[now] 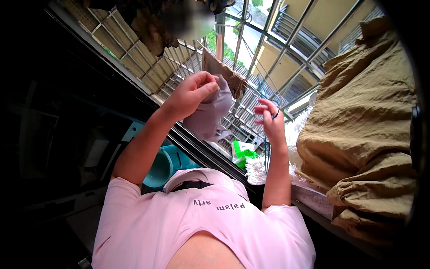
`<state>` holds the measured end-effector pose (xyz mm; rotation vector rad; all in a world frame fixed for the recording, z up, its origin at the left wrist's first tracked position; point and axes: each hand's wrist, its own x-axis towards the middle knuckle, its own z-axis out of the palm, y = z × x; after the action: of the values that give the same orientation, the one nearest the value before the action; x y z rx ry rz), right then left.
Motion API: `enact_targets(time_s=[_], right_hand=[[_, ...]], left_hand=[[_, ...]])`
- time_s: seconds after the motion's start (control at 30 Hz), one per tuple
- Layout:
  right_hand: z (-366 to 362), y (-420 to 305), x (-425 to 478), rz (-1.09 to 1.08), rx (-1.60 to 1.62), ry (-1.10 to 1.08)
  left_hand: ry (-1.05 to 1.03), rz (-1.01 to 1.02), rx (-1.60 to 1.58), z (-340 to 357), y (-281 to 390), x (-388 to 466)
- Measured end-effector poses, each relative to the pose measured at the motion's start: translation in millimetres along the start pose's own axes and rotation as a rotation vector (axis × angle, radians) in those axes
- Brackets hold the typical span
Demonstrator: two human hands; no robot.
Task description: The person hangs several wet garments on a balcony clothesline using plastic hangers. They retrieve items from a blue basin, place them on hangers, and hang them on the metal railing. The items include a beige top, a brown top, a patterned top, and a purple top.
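Observation:
My left hand [194,94] pinches a greyish-mauve cloth garment [213,117] between thumb and fingers; the cloth hangs down in front of a window opening. To its right, my right hand [272,122] has thin blue wire hangers [266,153] hooked on it, with a dark curved wire looped by the fingers. Several of those fingers are spread. Just beyond the mauve cloth hangs a brown cloth item [223,69], partly covered by it.
A metal window cage [302,62] surrounds the opening. Large tan garments [356,134] hang at right, beside white shaggy fabric [257,171]. A green-and-white plastic package [242,153] lies on the cage floor. A teal bucket [158,168] stands below my left arm, near the dark window track [215,159].

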<state>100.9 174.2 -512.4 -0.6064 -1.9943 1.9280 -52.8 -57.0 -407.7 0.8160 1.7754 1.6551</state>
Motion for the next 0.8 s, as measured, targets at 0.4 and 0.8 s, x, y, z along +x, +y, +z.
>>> enact_targets(time_s=[0.4,0.8], right_hand=[[25.2,-44.1,3.9,0.044,0.204,-0.574],[33.1,-177.5,-19.1,-0.118,-0.105,-0.497]], left_hand=[[-0.263,-0.122,-0.155,-13.3,12.5,-15.8],[-0.544,-0.018,-0.269,-20.5,-48.1,-32.9]])
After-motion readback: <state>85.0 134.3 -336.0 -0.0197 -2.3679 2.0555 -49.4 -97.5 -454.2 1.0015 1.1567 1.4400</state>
